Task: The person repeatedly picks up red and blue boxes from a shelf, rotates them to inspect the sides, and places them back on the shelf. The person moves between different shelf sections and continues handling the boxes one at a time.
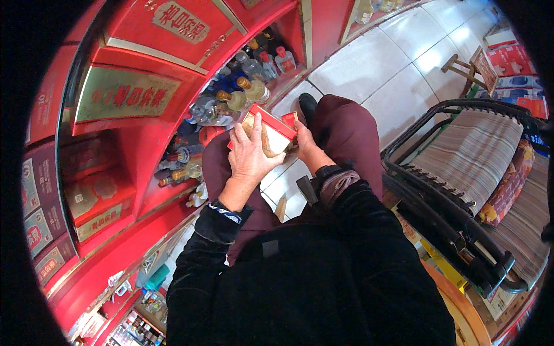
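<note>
A red, white and gold carton (272,132) is held above the person's knees. My left hand (253,151) lies across its near left side, the index finger stretched along the top and the thumb at the lower edge. My right hand (308,145) grips the carton's right end, by a small red flap (290,118); its fingertips are partly hidden there. Just beyond the carton, glass bottles with gold caps (254,89) stand on a low red shelf.
Red shelving with boxed goods (101,199) curves along the left. More bottles (186,170) stand low beside the left knee. A folding recliner (467,151) with striped fabric is at the right, a small wooden stool (476,71) behind it. White floor tiles (372,65) show ahead.
</note>
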Available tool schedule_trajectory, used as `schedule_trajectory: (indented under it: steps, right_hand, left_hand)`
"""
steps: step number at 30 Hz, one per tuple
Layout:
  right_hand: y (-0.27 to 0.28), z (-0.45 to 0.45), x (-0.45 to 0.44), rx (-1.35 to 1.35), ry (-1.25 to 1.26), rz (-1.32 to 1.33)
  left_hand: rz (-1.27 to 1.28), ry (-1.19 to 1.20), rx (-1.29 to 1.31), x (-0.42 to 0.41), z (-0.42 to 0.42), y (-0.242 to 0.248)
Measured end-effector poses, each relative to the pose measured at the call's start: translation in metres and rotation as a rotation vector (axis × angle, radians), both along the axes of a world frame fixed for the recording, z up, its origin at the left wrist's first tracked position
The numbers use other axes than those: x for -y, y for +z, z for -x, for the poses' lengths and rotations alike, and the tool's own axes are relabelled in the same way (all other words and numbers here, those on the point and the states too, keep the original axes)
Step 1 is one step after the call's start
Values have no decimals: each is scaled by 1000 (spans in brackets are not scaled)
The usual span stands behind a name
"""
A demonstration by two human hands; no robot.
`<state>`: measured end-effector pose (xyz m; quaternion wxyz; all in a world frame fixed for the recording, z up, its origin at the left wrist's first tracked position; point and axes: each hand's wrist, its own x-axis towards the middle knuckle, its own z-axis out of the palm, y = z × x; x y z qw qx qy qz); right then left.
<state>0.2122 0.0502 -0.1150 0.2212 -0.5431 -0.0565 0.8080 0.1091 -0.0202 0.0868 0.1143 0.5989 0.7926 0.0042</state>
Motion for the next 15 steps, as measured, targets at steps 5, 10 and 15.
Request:
schedule_trajectory:
  steps: [5, 10, 15]
  right_hand:
    - [8, 5, 3, 12, -42, -88]
    - [67, -15, -15, 58, 168, -235]
    - [94, -23, -14, 372, 516, -620]
  left_hand:
    - [32, 27, -35, -6, 5, -2]
    - [10, 19, -24, 1, -2, -12]
    - [-55, -140, 51, 2, 17, -3]
